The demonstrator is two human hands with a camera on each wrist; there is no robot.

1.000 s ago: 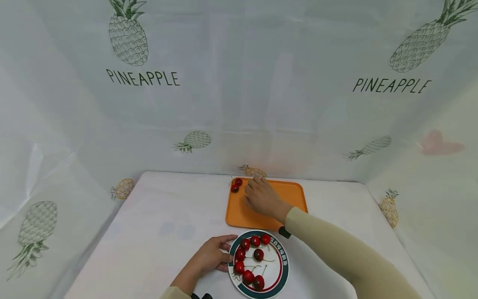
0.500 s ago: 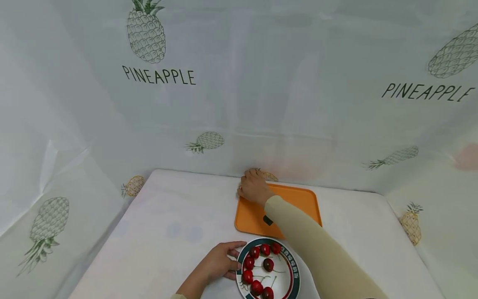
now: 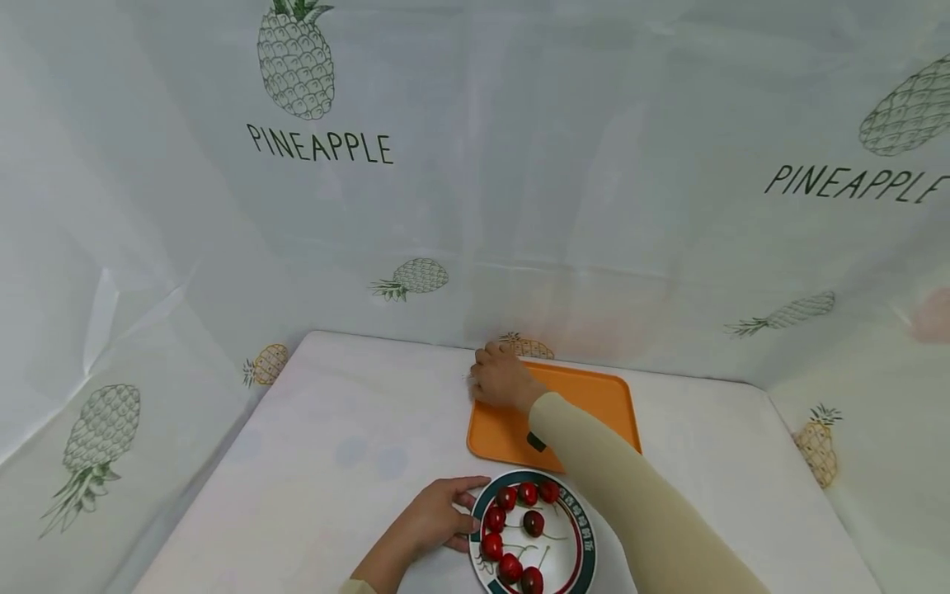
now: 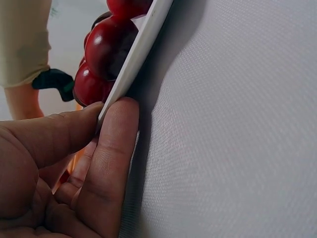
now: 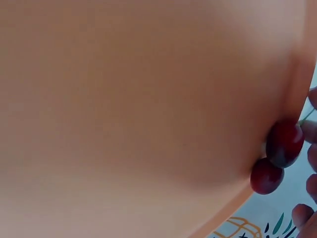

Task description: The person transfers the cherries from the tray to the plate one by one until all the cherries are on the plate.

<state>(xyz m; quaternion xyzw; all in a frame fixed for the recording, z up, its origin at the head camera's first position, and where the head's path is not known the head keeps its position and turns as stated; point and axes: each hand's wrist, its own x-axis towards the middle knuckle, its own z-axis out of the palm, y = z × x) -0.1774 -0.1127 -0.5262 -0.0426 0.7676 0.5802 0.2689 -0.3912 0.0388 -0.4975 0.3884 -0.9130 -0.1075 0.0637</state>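
At the lower middle of the head view, my left hand pinches the left rim of a white plate with a dark green border. The left wrist view shows thumb above the rim and a finger underneath. Several red cherries with stems lie on the plate. My right hand is at the far left corner of an orange tray. The right wrist view has two cherries there; one stem runs between fingertips at the frame's edge. Whether they grip it is hidden.
White cloth covers the table. Behind it hangs a pale sheet with pineapple prints, close to the tray's far edge. The right forearm's beige sleeve passes over the tray's near edge and beside the plate.
My right hand has moved left over the tray to the corner cherries, covering them in the head view, then stayed nearly still. The head view has shifted slightly. My left hand keeps the plate rim.
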